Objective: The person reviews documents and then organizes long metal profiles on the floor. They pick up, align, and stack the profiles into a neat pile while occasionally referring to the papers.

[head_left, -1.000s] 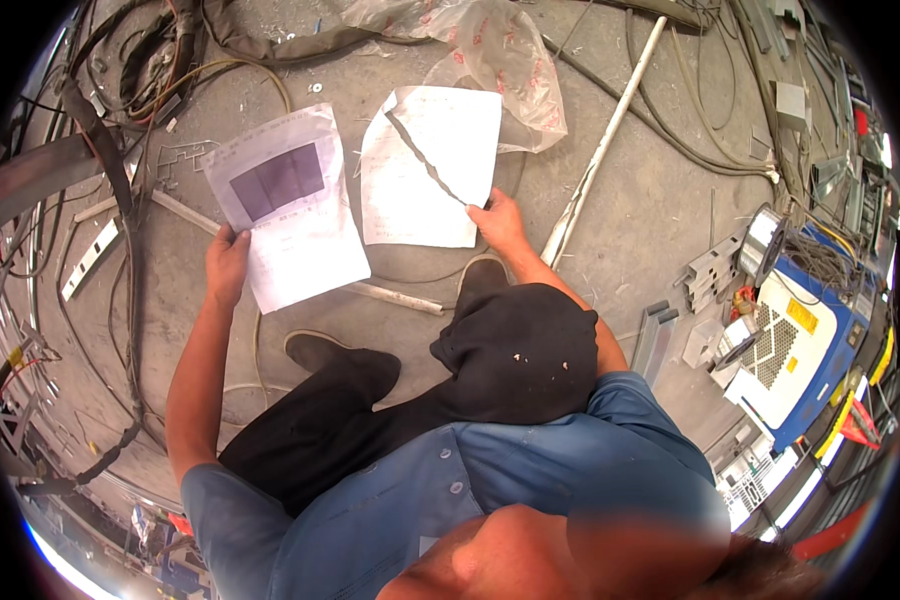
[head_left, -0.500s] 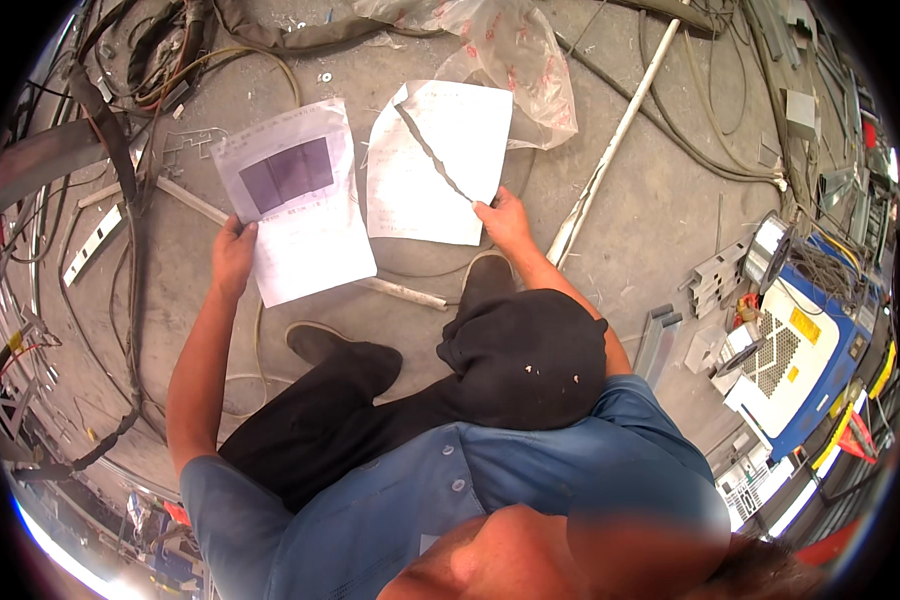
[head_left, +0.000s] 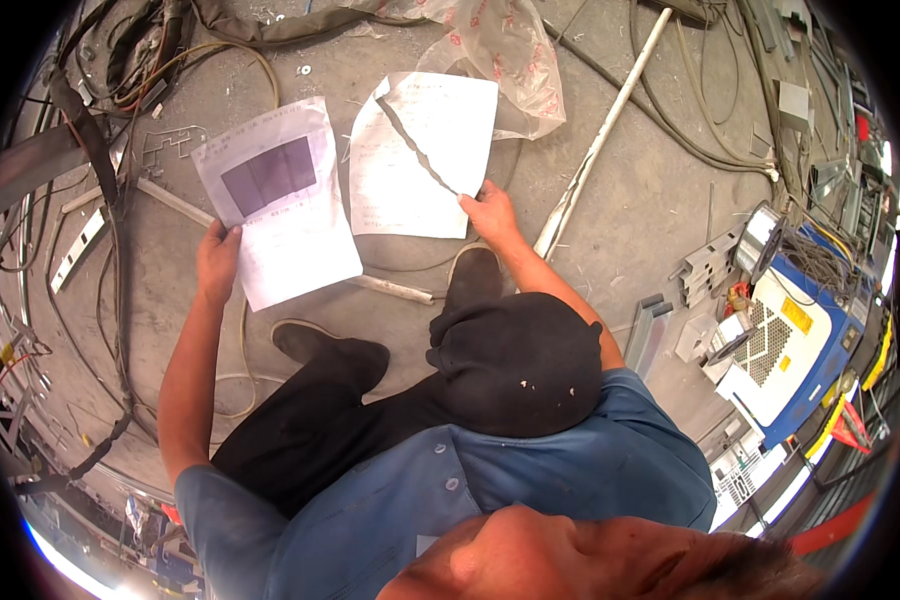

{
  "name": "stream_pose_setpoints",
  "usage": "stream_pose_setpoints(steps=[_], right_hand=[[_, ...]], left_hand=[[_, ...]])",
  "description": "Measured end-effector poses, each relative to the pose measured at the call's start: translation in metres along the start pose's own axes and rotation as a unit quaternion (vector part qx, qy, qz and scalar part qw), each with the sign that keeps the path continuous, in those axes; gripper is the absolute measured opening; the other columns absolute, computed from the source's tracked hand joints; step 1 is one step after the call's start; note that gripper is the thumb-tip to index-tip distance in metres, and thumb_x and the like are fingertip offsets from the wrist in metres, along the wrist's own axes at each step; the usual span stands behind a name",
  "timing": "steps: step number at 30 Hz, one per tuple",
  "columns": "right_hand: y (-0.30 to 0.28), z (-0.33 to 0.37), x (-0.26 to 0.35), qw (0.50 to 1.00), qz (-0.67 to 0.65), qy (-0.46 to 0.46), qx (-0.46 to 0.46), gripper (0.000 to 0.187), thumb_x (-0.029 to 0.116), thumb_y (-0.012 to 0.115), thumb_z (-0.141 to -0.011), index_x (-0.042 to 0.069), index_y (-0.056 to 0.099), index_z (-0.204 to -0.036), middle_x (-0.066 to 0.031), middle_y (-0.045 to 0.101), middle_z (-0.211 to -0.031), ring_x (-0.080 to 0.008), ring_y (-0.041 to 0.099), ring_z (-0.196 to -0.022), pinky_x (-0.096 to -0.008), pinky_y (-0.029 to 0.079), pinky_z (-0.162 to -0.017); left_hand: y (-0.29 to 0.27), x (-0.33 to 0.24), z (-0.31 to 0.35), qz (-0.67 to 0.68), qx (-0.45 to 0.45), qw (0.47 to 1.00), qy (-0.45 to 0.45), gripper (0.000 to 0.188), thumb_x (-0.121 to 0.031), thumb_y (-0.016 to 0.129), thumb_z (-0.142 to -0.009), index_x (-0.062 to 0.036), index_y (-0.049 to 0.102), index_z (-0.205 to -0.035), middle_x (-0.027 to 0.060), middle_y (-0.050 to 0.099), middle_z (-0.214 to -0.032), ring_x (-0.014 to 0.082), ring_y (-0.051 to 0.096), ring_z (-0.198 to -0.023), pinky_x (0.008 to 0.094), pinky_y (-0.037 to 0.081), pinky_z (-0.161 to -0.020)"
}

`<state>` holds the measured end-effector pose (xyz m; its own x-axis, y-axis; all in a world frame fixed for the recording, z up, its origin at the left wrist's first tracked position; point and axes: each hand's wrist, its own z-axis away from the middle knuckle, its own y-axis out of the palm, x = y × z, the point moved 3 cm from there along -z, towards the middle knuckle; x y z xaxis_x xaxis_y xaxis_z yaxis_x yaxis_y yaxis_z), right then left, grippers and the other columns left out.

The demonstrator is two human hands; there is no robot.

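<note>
A sheet of paper point(head_left: 300, 250) with a dark printed rectangle on its upper half is held at its left edge by my left hand point(head_left: 217, 262), thumb on top. My right hand point(head_left: 492, 215) pinches the lower right edge of a second sheet of paper point(head_left: 460, 130), which carries faint lines of text. A dark jagged band crosses that sheet diagonally down to my right thumb; it looks like a tear with the floor showing through. Both sheets are spread side by side in front of me, a narrow gap between them. The fingers beneath the papers are hidden.
Clear plastic film point(head_left: 515, 60) lies beyond the right sheet. A long pale pole point(head_left: 605, 135) slants across the floor at right. Cables point(head_left: 120, 290) run along the left. A blue and white machine with a wire spool point(head_left: 785, 345) stands at right, near metal brackets point(head_left: 705, 265).
The whole view has shifted slightly, so the papers, hands and floor items sit a little farther left. Both hands keep their hold on the sheets.
</note>
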<state>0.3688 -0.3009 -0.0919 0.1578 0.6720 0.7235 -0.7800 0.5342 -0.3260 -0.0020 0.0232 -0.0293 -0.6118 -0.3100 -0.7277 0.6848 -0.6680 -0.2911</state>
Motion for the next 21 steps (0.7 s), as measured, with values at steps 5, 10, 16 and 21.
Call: stream_pose_setpoints(steps=[5,10,16,21], right_hand=[[0.001,0.001,0.002,1.000,-0.015,0.000,-0.007,0.044,0.023,0.069,-0.084,-0.006,0.063,-0.117,-0.0213,0.072,-0.105,-0.0310,0.070,-0.099,-0.0388,0.052,-0.088],[-0.001,0.001,0.004,1.000,0.003,-0.011,-0.008,0.043,0.023,0.069,-0.083,-0.005,0.064,-0.116,-0.0213,0.072,-0.104,-0.0318,0.070,-0.098,-0.0392,0.052,-0.087],[0.001,-0.001,0.001,1.000,-0.007,-0.007,-0.010,0.042,0.024,0.069,-0.082,-0.005,0.064,-0.112,-0.0215,0.072,-0.103,-0.0337,0.070,-0.097,-0.0400,0.052,-0.086],[0.002,-0.005,-0.009,1.000,0.004,-0.015,-0.018,0.041,0.023,0.070,-0.082,-0.005,0.064,-0.111,-0.0221,0.072,-0.102,-0.0340,0.070,-0.097,-0.0402,0.052,-0.085]], left_hand=[[0.005,-0.003,0.000,0.006,0.002,1.000,0.003,0.032,-0.008,0.052,-0.099,0.0056,0.057,-0.128,0.0109,0.068,-0.112,0.0156,0.062,-0.100,0.0295,0.048,-0.090],[0.008,-0.005,0.001,0.005,0.005,1.000,-0.008,0.032,-0.008,0.053,-0.099,0.0054,0.056,-0.129,0.0098,0.067,-0.116,0.0154,0.061,-0.102,0.0291,0.047,-0.093],[0.010,-0.003,0.004,0.014,0.008,1.000,-0.010,0.032,-0.007,0.054,-0.099,0.0049,0.056,-0.129,0.0088,0.066,-0.118,0.0152,0.061,-0.103,0.0291,0.046,-0.094],[0.010,0.002,0.003,0.033,0.022,0.999,0.006,0.032,-0.007,0.054,-0.100,0.0038,0.057,-0.129,0.0084,0.066,-0.117,0.0149,0.061,-0.103,0.0289,0.047,-0.094]])
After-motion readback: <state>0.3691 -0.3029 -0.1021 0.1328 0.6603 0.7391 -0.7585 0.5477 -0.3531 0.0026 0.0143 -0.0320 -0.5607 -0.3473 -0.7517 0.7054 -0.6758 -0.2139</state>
